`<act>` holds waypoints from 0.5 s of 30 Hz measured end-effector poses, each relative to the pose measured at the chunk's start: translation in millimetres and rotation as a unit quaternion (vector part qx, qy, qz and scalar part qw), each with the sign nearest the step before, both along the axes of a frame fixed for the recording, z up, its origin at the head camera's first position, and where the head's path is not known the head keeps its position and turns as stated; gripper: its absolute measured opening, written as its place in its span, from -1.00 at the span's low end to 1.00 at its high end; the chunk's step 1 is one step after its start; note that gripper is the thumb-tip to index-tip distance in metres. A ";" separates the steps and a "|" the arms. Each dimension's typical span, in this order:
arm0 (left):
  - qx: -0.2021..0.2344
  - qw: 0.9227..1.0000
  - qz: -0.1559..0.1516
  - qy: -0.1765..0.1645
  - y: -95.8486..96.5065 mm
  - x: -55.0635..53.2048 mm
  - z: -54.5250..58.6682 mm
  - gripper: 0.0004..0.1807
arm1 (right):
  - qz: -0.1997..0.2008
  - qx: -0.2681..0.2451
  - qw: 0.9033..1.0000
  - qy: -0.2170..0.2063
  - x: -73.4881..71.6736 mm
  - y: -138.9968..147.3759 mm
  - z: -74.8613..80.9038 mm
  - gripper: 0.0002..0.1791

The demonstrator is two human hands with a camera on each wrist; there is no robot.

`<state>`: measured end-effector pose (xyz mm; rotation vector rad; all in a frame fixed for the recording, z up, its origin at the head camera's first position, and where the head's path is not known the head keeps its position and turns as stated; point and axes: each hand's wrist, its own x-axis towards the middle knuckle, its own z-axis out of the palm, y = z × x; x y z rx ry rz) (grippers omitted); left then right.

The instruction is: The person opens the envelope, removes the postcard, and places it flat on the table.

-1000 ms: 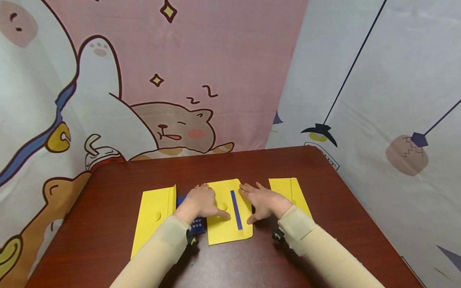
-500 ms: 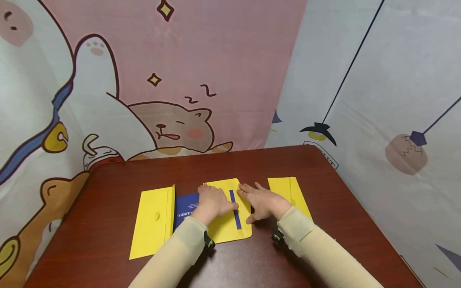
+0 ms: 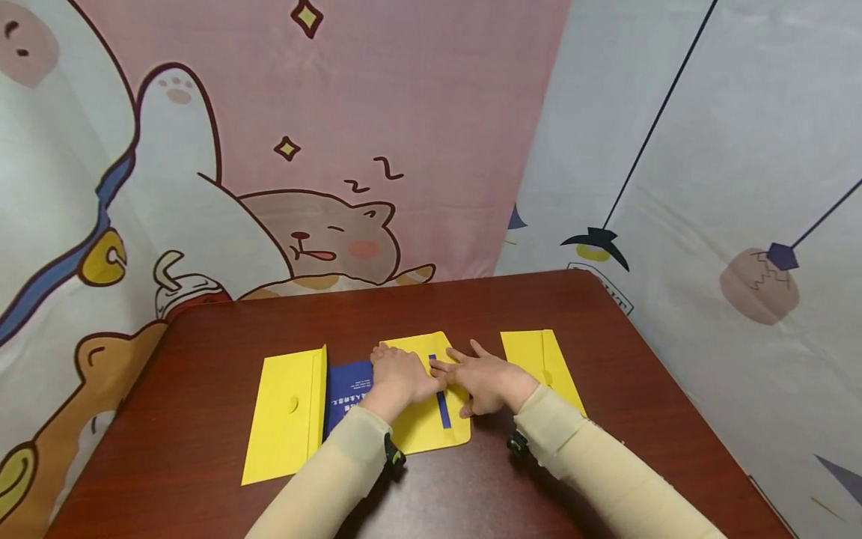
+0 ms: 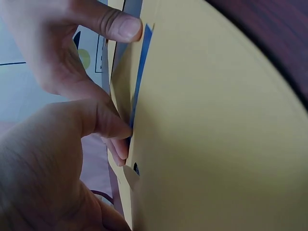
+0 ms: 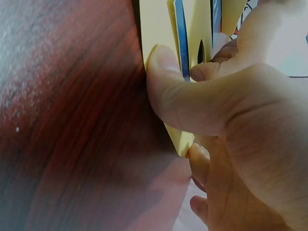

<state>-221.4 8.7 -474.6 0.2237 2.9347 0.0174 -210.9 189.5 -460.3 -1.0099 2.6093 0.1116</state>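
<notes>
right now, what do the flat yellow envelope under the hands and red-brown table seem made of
The flat yellow envelope looks like matte paper or card: thin cut edges. The red-brown table seems wood or laminate, slightly glossy: streaky grain, soft sheen.

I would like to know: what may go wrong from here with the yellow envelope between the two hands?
Two risks seem possible. The left hand and right hand both have fingers at the blue strip on the middle yellow envelope, so uneven pressure might crease the paper there. Also, the blue card lies close beside the left hand and sleeve, so a sideways move might nudge it.
</notes>
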 end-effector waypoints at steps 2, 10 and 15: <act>0.000 1.000 0.003 -0.001 1.0 -0.2 -0.3 0.11 | -0.002 -0.001 1.000 -0.005 -0.6 1.5 -0.6 -0.09; 0.002 1.000 0.010 -0.010 2.1 -1.9 -1.1 0.09 | -0.018 -0.010 1.000 -0.004 -0.4 4.2 -0.2 -0.02; 0.015 1.000 0.009 -0.022 1.0 -3.8 -1.5 0.13 | -0.030 -0.021 0.999 -0.007 0.8 8.0 0.2 0.00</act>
